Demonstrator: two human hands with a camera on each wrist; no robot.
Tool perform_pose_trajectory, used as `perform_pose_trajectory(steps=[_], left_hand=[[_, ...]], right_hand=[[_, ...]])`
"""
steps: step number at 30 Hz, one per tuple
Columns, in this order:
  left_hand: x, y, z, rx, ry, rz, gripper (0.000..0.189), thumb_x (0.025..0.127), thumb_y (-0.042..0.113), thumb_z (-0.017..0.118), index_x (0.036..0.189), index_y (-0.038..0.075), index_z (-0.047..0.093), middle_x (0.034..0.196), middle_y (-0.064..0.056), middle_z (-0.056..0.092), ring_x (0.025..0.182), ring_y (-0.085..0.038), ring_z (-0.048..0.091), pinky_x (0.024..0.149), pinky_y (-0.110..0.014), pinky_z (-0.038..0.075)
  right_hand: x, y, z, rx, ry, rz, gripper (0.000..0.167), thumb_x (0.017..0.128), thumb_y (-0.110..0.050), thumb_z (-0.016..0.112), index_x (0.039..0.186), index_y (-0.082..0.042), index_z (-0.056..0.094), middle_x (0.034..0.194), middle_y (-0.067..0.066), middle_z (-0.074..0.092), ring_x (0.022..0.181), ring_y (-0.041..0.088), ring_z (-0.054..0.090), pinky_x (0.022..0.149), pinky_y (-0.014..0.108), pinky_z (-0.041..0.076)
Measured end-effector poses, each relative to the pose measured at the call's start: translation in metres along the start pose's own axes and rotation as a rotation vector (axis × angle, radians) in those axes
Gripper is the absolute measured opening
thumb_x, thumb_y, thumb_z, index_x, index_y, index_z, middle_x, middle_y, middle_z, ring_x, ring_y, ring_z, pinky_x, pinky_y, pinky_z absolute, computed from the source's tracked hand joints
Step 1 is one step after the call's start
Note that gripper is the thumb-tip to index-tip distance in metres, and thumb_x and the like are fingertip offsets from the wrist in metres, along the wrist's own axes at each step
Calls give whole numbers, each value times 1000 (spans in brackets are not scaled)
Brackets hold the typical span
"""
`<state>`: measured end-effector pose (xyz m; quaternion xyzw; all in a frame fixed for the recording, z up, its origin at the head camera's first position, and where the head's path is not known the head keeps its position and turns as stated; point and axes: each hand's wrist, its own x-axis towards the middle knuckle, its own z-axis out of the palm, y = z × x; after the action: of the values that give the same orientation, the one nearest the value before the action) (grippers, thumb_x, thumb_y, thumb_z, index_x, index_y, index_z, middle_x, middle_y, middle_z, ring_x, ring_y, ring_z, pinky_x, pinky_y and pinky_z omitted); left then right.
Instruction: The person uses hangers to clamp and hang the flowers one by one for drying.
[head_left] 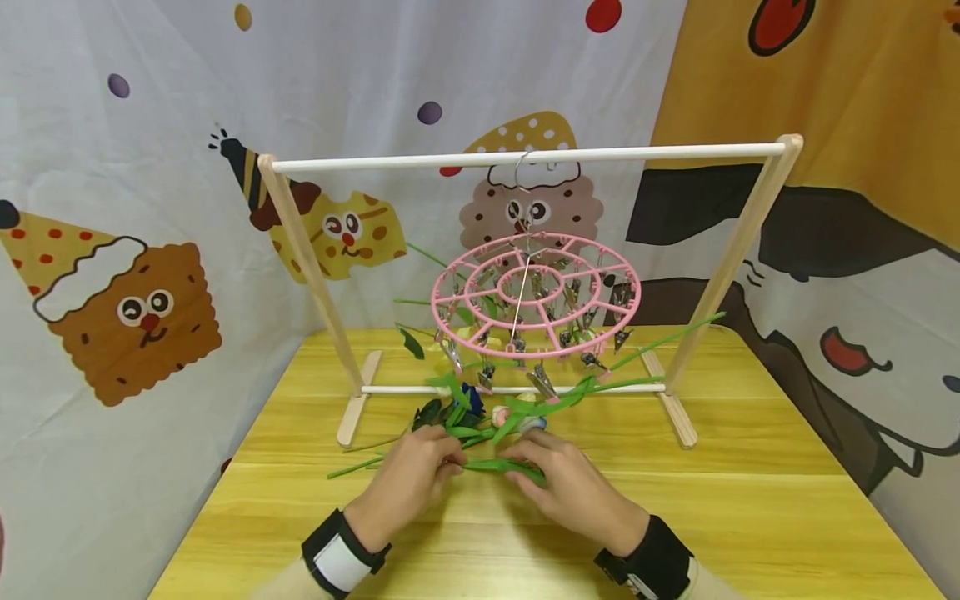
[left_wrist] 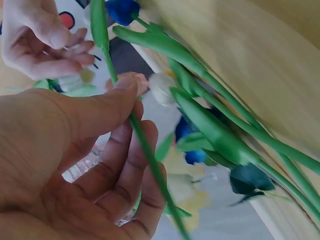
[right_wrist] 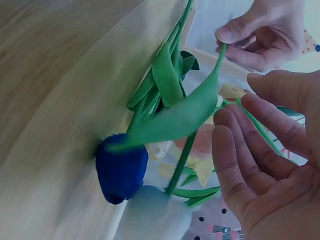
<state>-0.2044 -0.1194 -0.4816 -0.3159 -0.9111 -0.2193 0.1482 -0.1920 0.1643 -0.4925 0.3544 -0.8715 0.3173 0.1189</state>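
The fingers of the left hand are bent and, with the thumb, pinch a green stem. Those of the right hand are slightly bent and spread away from the thumb; in the right wrist view they hold nothing. They sit just beside the long leaf of the pinched stem.

That stem is held between the two hands above the near part of the table, with its leaf reaching to the right. Which bloom belongs to it I cannot tell. A blue flower shows by the leaf's tip, with a pale flower next to it.

Just beyond the hands, more flowers lie in a loose heap, a pink one among them, their leaves and stems crossing left and right. One long stem runs off to the far right.

On the far side stands a rack. From its top bar a round pink hanger hangs by a hook, with metal clips dangling around it. Behind is a printed cloth.
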Motion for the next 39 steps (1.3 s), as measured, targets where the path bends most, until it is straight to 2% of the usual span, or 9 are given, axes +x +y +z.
perform_pose_trajectory(steps=[8, 14, 18, 23, 26, 29, 33, 36, 39], left_hand=[[4, 16, 5, -47, 67, 105, 15, 95, 2, 96, 99, 14, 88, 96, 3, 76, 89, -10, 75, 78, -21, 65], [12, 29, 3, -59, 144, 180, 14, 95, 6, 97, 102, 15, 88, 98, 3, 75, 87, -8, 70, 75, -17, 60], [17, 34, 1, -25, 224, 233, 15, 92, 12, 99, 102, 17, 88, 98, 5, 78, 87, -8, 70, 75, -19, 57], [21, 35, -3, 38, 317, 266, 19, 89, 22, 102, 101, 23, 87, 99, 9, 80, 91, -9, 75, 79, -28, 57], [22, 32, -10, 78, 358, 266, 22, 87, 25, 103, 99, 23, 85, 99, 8, 80, 94, -11, 75, 88, -37, 62], [22, 26, -19, 91, 399, 248, 24, 85, 25, 105, 98, 21, 85, 98, 5, 78, 95, -15, 75, 94, -46, 63], [20, 16, -30, 37, 445, 186, 26, 85, 22, 105, 103, 18, 87, 101, 2, 80, 98, -20, 76, 94, -49, 61], [20, 9, -35, -49, 491, 138, 22, 93, 12, 98, 112, 13, 86, 103, -1, 82, 98, -19, 78, 90, -45, 64], [23, 3, -33, -156, 544, 99, 13, 107, 2, 82, 119, 8, 84, 102, -4, 82, 92, -18, 80, 83, -37, 68]], right_hand=[[-3, -7, -1, -31, 22, -4, 26, 103, -13, 91, 128, -16, 85, 121, 2, 80, 95, 9, 70, 77, 21, 60], [-3, -10, -1, -50, 52, -23, 23, 103, -11, 91, 124, -17, 85, 118, 0, 82, 101, 11, 77, 80, 21, 64], [-3, -11, -3, -42, 92, -35, 21, 103, -10, 91, 122, -17, 85, 112, -3, 83, 94, 4, 74, 74, 18, 60], [-4, -14, -9, -12, 151, -53, 21, 102, -5, 90, 120, -15, 86, 106, -4, 83, 84, -4, 65, 67, 16, 54], [-4, -14, -15, -24, 167, -66, 22, 102, -2, 89, 120, -12, 86, 106, -2, 83, 81, -4, 64, 66, 16, 53], [-5, -13, -20, -54, 181, -67, 24, 101, -1, 90, 121, -11, 86, 110, 0, 85, 84, -3, 69, 67, 18, 56], [-8, -11, -28, -89, 198, -61, 29, 99, 0, 91, 125, -13, 86, 110, 1, 87, 85, -3, 72, 66, 19, 57], [-12, -10, -36, -103, 209, -46, 31, 99, 1, 91, 126, -13, 86, 110, 2, 88, 84, -1, 75, 64, 21, 57], [-13, -10, -45, -111, 222, -37, 31, 98, 2, 91, 125, -13, 85, 111, 2, 88, 85, -1, 75, 63, 19, 55]])
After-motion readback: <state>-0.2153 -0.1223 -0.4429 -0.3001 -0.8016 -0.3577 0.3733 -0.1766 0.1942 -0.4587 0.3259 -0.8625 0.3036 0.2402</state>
